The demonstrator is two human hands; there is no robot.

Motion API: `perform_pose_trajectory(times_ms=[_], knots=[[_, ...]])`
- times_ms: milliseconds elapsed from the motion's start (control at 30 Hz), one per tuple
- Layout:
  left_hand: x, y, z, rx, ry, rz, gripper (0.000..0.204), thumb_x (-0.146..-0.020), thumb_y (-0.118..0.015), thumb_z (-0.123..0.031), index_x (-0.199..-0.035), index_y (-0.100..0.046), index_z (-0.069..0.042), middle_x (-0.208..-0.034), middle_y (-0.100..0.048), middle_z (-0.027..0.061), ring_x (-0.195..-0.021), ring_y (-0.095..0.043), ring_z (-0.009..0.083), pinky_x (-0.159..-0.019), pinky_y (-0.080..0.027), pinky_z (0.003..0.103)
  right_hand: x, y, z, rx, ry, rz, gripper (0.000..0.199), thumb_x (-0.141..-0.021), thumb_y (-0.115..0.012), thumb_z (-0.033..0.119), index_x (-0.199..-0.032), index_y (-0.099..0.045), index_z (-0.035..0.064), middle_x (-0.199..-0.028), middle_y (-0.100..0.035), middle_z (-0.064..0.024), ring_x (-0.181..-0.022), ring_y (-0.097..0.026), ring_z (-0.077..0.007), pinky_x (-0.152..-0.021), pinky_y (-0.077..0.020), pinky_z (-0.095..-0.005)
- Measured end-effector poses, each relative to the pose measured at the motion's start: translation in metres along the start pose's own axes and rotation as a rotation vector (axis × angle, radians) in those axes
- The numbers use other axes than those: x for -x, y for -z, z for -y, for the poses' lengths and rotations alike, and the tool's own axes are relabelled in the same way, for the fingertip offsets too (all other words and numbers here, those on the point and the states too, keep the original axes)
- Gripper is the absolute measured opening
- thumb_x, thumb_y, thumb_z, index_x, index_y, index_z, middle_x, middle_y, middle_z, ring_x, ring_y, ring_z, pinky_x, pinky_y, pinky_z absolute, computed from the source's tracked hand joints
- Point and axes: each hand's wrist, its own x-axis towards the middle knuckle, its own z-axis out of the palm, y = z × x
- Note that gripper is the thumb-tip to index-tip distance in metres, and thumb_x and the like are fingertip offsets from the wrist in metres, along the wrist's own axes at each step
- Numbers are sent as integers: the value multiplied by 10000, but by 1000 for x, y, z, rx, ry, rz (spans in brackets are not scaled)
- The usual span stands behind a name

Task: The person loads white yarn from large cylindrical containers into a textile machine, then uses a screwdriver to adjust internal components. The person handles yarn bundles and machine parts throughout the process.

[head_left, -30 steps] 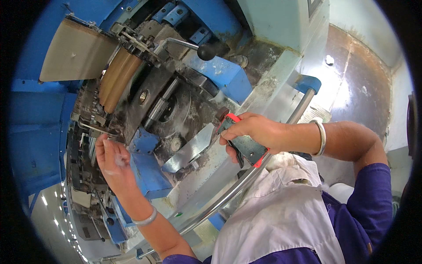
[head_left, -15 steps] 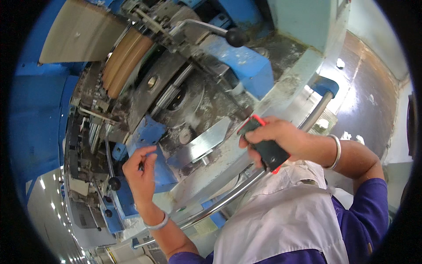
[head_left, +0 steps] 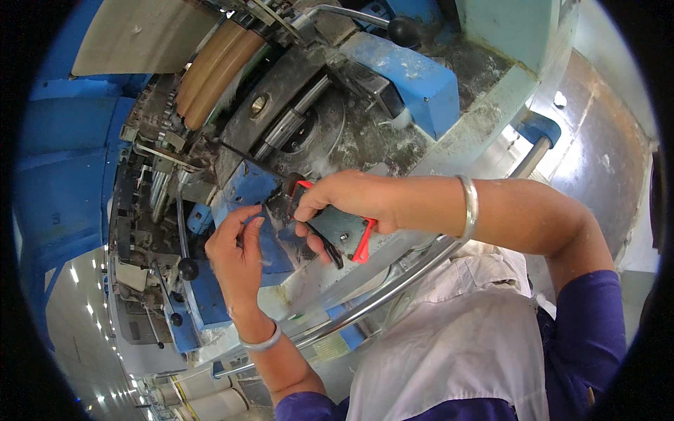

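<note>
My right hand (head_left: 351, 203) is wrapped round a hand-held tool with a grey and red body (head_left: 342, 228). From its dark front end a thin rod (head_left: 247, 156) points up and left over the machine. My left hand (head_left: 237, 245) is raised beside a blue metal block (head_left: 249, 189), with thumb and forefinger pinched together. Whatever sits between those fingertips is too small to make out. Both hands are close together, with the tool's body just right of my left fingers. The tool covers part of the metal plate behind it.
Brown rollers (head_left: 217, 74) and a metal shaft (head_left: 288, 123) lie in the machine ahead. A black ball-ended lever (head_left: 404, 31) stands at the top, another black knob (head_left: 188, 269) at left. A curved steel rail (head_left: 379, 298) runs between the machine and my apron. White fluff lies on the machine bed.
My right hand has moved left with the tool, bringing it near my left hand. The rod now reaches farther left across the machine. My left hand stays pinched, and the view has shifted slightly.
</note>
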Motion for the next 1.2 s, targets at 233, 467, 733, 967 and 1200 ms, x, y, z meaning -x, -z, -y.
perform_pose_trajectory(times_ms=[233,467,733,967,1200], knots=[[2,-3,3,-39,-8,-23,98,-844,-669,-27,-940,-665,-12,-652,-561,82,-524,-456,123,-504,-370,253,27,9,-10,36,52,-34,255,-839,-596,172,-941,-605,-61,-780,-675,-181,-676,-674,-255,-626,-546,-338],[1,-4,0,-60,3,-17,96,-845,-671,-37,-937,-666,-8,-644,-552,85,-523,-451,126,-511,-374,254,57,23,-19,180,69,39,178,-813,-589,140,-849,-624,-30,-803,-694,-137,-674,-665,-207,-612,-531,-315],[3,-6,4,-27,39,-32,96,-884,-639,-69,-967,-663,-27,-587,-448,-25,-540,-357,53,-495,-283,225,35,24,-16,208,77,-30,261,-806,-598,165,-930,-596,-65,-704,-652,-113,-620,-652,-180,-482,-495,-280],[5,-5,7,1,60,-31,91,-895,-632,-73,-967,-659,-24,-619,-475,-30,-559,-379,41,-502,-293,214,55,27,-24,215,54,-63,194,-811,-599,171,-866,-629,-13,-732,-662,-137,-606,-651,-210,-531,-527,-326],[4,-4,9,87,118,-54,90,-875,-656,-74,-939,-670,-13,-602,-484,-11,-541,-388,53,-505,-317,218,69,26,-38,-83,163,-74,280,-871,-567,177,-1017,-579,-61,-890,-672,-186,-804,-674,-274,-736,-541,-371]])
